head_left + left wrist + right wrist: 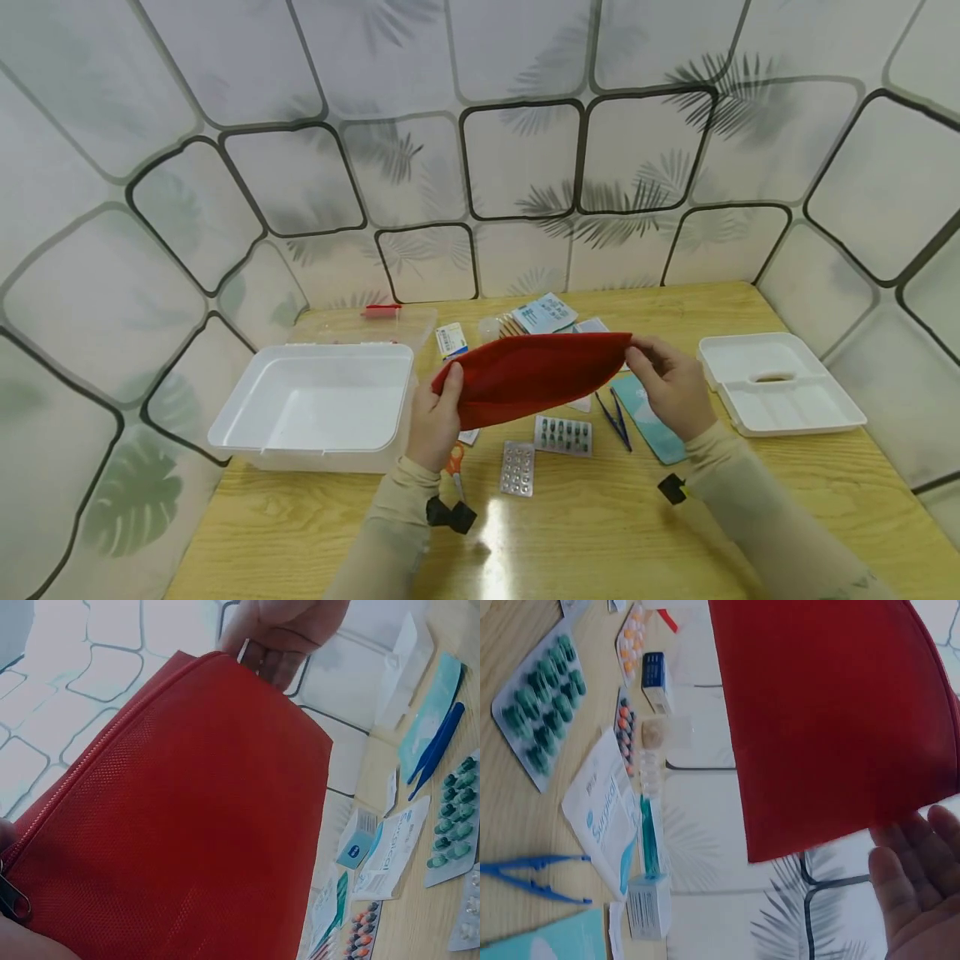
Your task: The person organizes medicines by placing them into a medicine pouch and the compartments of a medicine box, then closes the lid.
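Note:
A red zippered pouch (536,375) hangs in the air over the table, held at both ends. My left hand (438,412) grips its left end, thumb on the near face; in the left wrist view the black zipper pull (13,898) lies beside that thumb. At the opposite end my right hand (671,385) pinches the upper corner. The zipper (82,769) runs along the top edge. Beneath the pouch lie a green capsule blister pack (563,436), a silver blister pack (517,468), orange-handled scissors (455,460) and blue tweezers (617,423).
A white bin (315,400) with a clear lid (416,325) stands at left, a white tray (780,383) at right. A teal packet (651,421) lies near my right hand. Behind the pouch are a small box (452,340), a pale blue packet (545,313) and a surgical packet (604,814).

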Tool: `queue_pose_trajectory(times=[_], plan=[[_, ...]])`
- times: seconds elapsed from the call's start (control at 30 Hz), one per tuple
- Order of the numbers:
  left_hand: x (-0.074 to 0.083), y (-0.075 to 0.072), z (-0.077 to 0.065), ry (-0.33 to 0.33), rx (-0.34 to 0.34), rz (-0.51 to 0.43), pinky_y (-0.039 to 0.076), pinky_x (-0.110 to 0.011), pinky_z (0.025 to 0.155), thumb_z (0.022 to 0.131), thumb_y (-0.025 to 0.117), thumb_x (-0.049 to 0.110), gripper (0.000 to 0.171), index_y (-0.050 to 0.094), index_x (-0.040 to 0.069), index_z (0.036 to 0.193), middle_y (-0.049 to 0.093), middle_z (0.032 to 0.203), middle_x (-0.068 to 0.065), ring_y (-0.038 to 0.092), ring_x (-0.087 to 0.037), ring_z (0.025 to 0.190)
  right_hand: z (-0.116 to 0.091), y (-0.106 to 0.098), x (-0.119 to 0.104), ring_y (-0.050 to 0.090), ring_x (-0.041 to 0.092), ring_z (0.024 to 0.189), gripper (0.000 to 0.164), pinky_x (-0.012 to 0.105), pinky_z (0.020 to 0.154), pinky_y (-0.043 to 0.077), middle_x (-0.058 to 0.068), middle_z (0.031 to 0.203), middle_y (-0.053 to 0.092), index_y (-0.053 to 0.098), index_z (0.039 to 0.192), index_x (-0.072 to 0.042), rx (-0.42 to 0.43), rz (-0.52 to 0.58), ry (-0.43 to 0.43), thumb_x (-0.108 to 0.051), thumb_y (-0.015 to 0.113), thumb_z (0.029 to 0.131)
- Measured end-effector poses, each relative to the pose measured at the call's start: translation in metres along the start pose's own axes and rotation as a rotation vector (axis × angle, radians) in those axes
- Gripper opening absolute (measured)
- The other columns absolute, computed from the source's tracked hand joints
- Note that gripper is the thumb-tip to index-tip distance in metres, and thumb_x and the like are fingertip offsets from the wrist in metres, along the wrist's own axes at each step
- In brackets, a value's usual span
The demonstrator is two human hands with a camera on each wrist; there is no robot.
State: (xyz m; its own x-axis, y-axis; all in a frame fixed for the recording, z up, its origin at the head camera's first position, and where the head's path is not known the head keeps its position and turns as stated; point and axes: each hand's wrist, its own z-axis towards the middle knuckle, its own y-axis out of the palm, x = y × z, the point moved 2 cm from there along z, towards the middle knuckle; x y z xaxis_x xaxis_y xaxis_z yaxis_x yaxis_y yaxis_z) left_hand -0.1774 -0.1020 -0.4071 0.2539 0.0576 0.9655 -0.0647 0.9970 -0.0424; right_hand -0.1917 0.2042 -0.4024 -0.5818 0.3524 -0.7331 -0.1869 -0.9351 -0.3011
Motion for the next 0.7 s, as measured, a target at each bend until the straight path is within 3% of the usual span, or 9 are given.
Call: queue_pose_trajectory(times=[0.13, 0.27, 0.37, 0.5, 0.7], plan=[[0.002, -0.004, 0.0, 0.007, 0.032, -0.023, 0.05, -0.03, 0.083, 0.102, 0.048, 0.031, 0.04, 0.066, -0.003, 0.11, 0.069, 0.099, -0.016, 0.064, -0.021, 0.09, 0.002, -0.014, 0.023, 0.064, -0.002, 0.089, 0.022, 0.012, 0.074, 0.05, 0.014, 0.102, 0.07, 0.066, 0.115, 0.001, -0.078, -0.118, 0.118, -0.008, 0.055, 0.098], [0.002, -0.007, 0.0, -0.002, 0.051, -0.033, 0.049, -0.03, 0.084, 0.102, 0.048, 0.031, 0.041, 0.067, -0.004, 0.11, 0.069, 0.098, -0.016, 0.063, -0.02, 0.09, 0.001, -0.03, 0.036, 0.066, 0.021, 0.095, 0.031, 0.035, 0.078, 0.054, 0.014, 0.109, 0.069, 0.064, 0.119, -0.004, -0.218, -0.341, 0.232, -0.026, 0.053, 0.1], [0.0, -0.009, 0.0, -0.004, 0.054, -0.046, 0.049, -0.031, 0.085, 0.102, 0.048, 0.031, 0.04, 0.066, -0.003, 0.113, 0.068, 0.102, -0.016, 0.063, -0.02, 0.092, -0.004, -0.04, 0.049, 0.062, 0.037, 0.098, 0.043, 0.053, 0.079, 0.05, 0.019, 0.111, 0.066, 0.061, 0.122, -0.001, -0.321, -0.459, 0.332, -0.036, 0.049, 0.101], [-0.001, -0.01, -0.001, 0.009, 0.05, -0.055, 0.049, -0.032, 0.087, 0.102, 0.048, 0.032, 0.04, 0.066, -0.001, 0.116, 0.068, 0.105, -0.015, 0.064, -0.022, 0.094, -0.013, -0.048, 0.067, 0.061, 0.041, 0.1, 0.057, 0.053, 0.081, 0.05, 0.026, 0.114, 0.062, 0.056, 0.126, 0.007, -0.455, -0.567, 0.444, -0.043, 0.049, 0.099], [-0.002, -0.01, -0.001, 0.015, 0.034, -0.073, 0.049, -0.033, 0.087, 0.102, 0.048, 0.032, 0.039, 0.065, 0.001, 0.118, 0.068, 0.107, -0.014, 0.063, -0.023, 0.097, -0.025, -0.052, 0.082, 0.058, 0.047, 0.102, 0.064, 0.055, 0.081, 0.049, 0.033, 0.115, 0.059, 0.053, 0.124, 0.015, -0.613, -0.678, 0.526, -0.042, 0.058, 0.094]])
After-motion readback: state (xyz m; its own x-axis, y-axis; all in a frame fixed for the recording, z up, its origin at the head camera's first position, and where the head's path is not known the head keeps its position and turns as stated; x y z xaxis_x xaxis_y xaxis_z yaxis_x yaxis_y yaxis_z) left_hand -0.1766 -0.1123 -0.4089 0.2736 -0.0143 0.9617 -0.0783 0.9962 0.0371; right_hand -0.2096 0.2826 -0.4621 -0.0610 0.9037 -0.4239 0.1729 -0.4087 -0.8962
